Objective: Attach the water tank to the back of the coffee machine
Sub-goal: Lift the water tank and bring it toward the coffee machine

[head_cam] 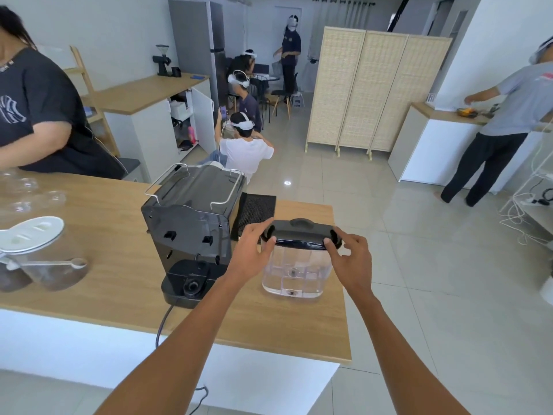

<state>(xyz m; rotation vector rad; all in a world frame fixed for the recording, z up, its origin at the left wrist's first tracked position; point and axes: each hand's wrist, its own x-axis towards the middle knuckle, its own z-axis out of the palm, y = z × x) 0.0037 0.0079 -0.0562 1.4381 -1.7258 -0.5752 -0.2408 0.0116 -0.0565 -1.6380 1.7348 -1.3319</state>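
both hands (250,250) — water tank (297,265) upright

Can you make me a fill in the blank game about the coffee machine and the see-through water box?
1. The water tank has a lid coloured ____.
2. The tank stands on the wooden counter to the ____ of the coffee machine.
3. The number of hands on the lid is ____.
4. The body of the tank is ____, so you can look through it.

Missing words: black; right; two; clear
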